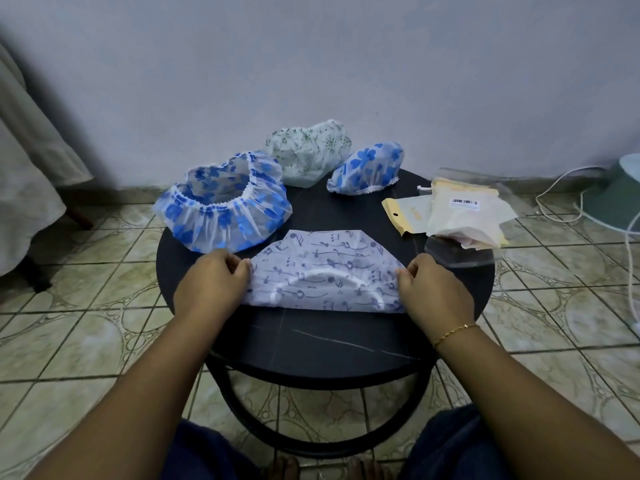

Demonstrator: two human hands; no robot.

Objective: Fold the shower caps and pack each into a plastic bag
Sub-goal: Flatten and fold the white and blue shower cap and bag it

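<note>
A white shower cap with purple music notes (pixel 329 268) lies flattened and folded on the round black table (pixel 322 344). My left hand (pixel 211 282) pinches its left edge and my right hand (pixel 433 289) pinches its right edge. Behind it lie three more caps: an open blue-flowered cap (pixel 221 202) at the left, a green-patterned cap (pixel 308 150) at the back, and a smaller blue-flowered cap (pixel 367 173) to its right. A pile of plastic bags (pixel 460 216) sits at the table's right side, with one clear bag (pixel 460 254) lying nearer to my right hand.
The table stands on a tiled floor (pixel 69 341) against a pale wall. White cables (pixel 568 202) and a pale green object (pixel 620 192) lie on the floor at the right. A cloth-covered piece of furniture (pixel 24 168) stands at the left.
</note>
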